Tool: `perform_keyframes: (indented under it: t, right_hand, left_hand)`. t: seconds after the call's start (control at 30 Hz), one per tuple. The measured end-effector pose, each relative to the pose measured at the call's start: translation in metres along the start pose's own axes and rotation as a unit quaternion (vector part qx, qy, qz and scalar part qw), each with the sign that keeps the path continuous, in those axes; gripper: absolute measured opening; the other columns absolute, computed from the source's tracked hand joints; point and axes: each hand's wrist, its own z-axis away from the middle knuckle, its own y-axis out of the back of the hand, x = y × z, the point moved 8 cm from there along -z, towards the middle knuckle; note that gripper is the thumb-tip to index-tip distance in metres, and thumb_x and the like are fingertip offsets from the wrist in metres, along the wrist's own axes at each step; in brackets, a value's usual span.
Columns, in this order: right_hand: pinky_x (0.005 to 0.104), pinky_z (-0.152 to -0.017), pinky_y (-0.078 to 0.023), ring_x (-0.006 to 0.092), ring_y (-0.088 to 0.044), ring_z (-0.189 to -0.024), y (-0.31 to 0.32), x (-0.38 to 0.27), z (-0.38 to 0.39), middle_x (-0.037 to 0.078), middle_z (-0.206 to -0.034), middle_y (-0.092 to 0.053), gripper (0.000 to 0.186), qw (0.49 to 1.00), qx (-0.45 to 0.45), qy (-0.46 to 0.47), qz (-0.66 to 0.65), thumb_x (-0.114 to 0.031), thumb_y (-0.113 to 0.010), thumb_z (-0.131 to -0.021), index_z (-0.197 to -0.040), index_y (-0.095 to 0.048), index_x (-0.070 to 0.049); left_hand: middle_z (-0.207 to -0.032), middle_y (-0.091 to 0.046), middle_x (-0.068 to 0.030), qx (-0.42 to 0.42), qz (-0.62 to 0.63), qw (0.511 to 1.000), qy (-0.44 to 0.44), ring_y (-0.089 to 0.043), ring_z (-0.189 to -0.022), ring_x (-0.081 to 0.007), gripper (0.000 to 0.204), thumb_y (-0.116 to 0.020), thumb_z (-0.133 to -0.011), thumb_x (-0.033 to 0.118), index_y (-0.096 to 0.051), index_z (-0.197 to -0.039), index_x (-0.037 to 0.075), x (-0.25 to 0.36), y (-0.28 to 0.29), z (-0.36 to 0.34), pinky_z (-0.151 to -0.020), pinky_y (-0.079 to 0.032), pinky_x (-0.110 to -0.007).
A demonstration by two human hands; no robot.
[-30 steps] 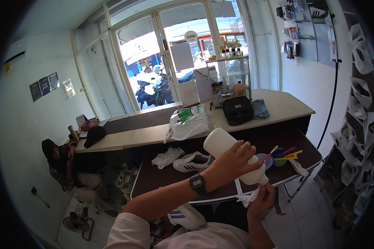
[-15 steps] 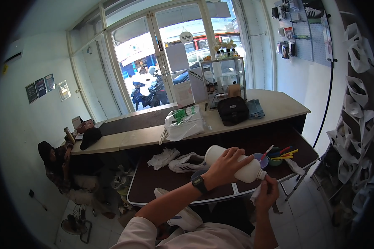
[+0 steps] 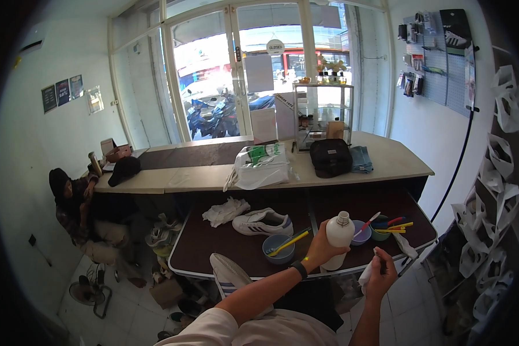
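My left hand (image 3: 324, 247) is wrapped around a white plastic bottle (image 3: 340, 230), which stands nearly upright with its uncapped-looking neck up, over the front edge of the dark folding table (image 3: 202, 254). My right hand (image 3: 382, 272) is closed on a white cloth (image 3: 365, 275), with thumb and finger pinched together, to the right of the bottle. A white sneaker with dark stripes (image 3: 262, 222) sits on the table. A second white sneaker (image 3: 229, 274) leans at my lap, partly behind my left forearm. A blue-grey bowl (image 3: 278, 254) holding brushes stands left of the bottle.
Right of the bottle stand a purple bowl (image 3: 361, 235) and a green bowl (image 3: 380, 234) with brushes. A crumpled white cloth (image 3: 225, 212) lies at the left. Behind, a counter (image 3: 202, 179) carries a plastic bag (image 3: 262, 166) and a black bag (image 3: 331, 158). A person (image 3: 78, 213) sits far left.
My left hand has turned the bottle from tilted toward my right hand to upright. My right hand has come away from the bottle's mouth, and the view has shifted.
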Motion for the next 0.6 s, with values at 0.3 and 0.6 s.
perform_keyframes:
  t: [0.3, 0.6]
  right_hand:
    - [0.0274, -0.082, -0.049, 0.0113, -0.061, -0.088, -0.020, 0.002, 0.012, 0.006, -0.101, -0.070, 0.022, 0.998, -0.056, -0.009, -0.022, -0.009, -0.062, -0.094, -0.111, -0.071, 0.000]
    - [0.0234, -0.072, -0.046, 0.0091, -0.058, -0.080, -0.030, 0.007, 0.027, 0.003, -0.092, -0.068, 0.021, 0.997, -0.055, -0.041, -0.037, -0.004, -0.063, -0.089, -0.106, -0.073, 0.000]
  left_hand:
    - [-0.136, -0.052, -0.0189, 0.109, 0.030, 0.993, -0.016, -0.053, -0.128, -0.0329, 0.106, -0.093, -0.063, 0.020, -0.031, -0.147, 0.006, -0.015, -0.004, -0.007, -0.108, -0.043, -0.043]
    - [-0.141, -0.049, -0.0160, 0.200, -0.130, 0.945, -0.222, -0.047, -0.132, -0.0348, 0.081, -0.082, -0.076, 0.015, -0.039, -0.144, 0.004, 0.071, 0.125, 0.098, -0.114, -0.035, -0.045]
